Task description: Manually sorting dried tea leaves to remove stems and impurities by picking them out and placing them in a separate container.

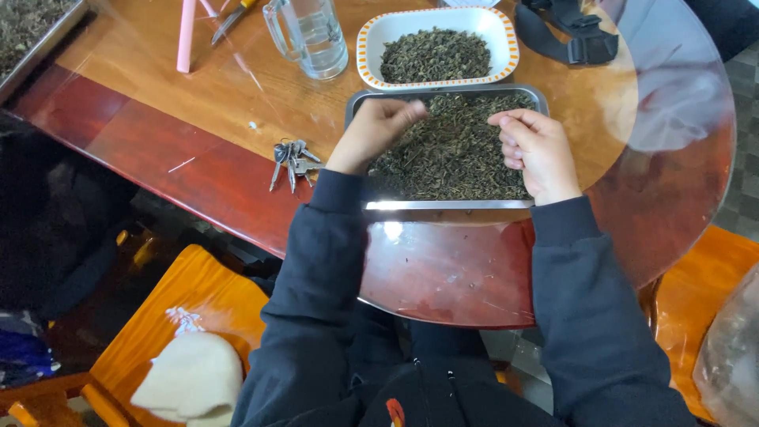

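Note:
A metal tray (443,205) full of dark dried leaves (455,150) sits on the wooden table in front of me. My left hand (375,130) hovers over the tray's left side with its fingertips pinched together, perhaps on a few leaves. Over the right side, my right hand (536,150) has its fingers curled in. Behind the tray stands a white dish with an orange rim (371,35), also holding dried leaves.
A bunch of keys (291,160) lies left of the tray. A glass mug (310,35), a pink stick (186,35) and a black strap (565,32) are further back. Another tray of leaves (32,32) is at the far left. Orange chairs (190,308) stand below.

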